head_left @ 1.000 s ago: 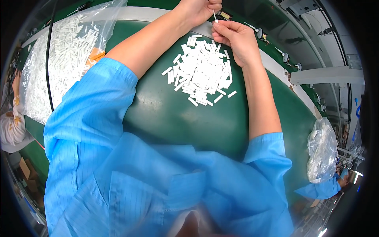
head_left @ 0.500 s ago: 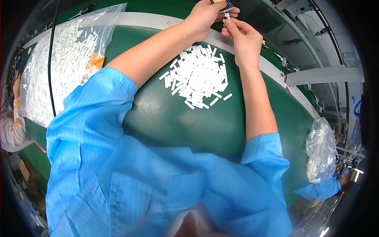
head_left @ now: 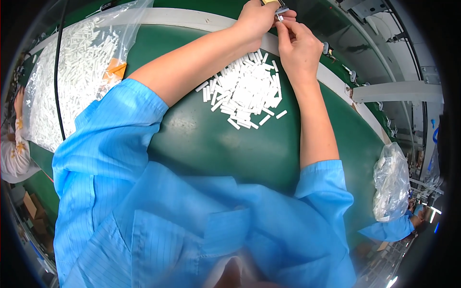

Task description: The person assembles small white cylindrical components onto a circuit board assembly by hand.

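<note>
At the far edge of the green table, near the top of the view, the person's two hands meet over a pale rail. The left hand has its grip curled around a small device with a yellowish top and a dark part below, much of it covered by the fingers. The right hand has a narrow grip, thumb and fingertips pinched together at a small white piece just below the device; whether the two parts are joined is too small to tell. Between the forearms, a loose pile of short white tubes lies on the table, its upper left edge partly hidden by the left forearm, with a few tubes strayed toward the near side. To the left rests a large clear bag full of similar white pieces, an orange slip showing at its right side and a black cable crossing in front. At the right edge of the table sits a crumpled clear plastic bag, with another person's blue sleeve just beyond its lower end.
</note>
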A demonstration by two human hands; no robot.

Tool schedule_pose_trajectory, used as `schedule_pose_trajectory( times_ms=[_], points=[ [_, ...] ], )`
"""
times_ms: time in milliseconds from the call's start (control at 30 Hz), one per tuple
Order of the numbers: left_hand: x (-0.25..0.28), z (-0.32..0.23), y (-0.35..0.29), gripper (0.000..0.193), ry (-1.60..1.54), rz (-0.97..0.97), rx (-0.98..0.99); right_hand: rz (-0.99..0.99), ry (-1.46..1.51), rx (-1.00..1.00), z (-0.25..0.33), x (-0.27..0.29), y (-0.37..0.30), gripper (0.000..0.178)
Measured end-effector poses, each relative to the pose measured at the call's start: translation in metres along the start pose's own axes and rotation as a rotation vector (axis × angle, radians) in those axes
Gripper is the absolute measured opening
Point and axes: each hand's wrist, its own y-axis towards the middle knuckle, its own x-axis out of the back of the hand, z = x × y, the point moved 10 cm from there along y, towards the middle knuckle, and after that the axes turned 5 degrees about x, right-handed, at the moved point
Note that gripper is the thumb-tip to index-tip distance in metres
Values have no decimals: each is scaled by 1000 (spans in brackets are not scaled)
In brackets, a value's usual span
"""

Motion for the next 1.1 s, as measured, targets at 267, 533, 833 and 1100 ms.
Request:
schedule_pose_trajectory(
  times_ms=[267, 533, 833, 1100],
  points=[
    [0, -4, 2, 22, 38, -87, -65, -54, 126, -114, -7, 4, 0, 15],
    [-3, 1, -4, 19, -33, -131, -57, -42, -38, 96, 7, 7, 0, 14],
    [-18, -15, -5, 24, -265, 226, -122, -30, 189, -214, -22, 1, -5, 21],
    [-4, -69, 21, 16, 766, -85, -36, 2, 288, -220, -17, -14, -4, 25]
  ],
)
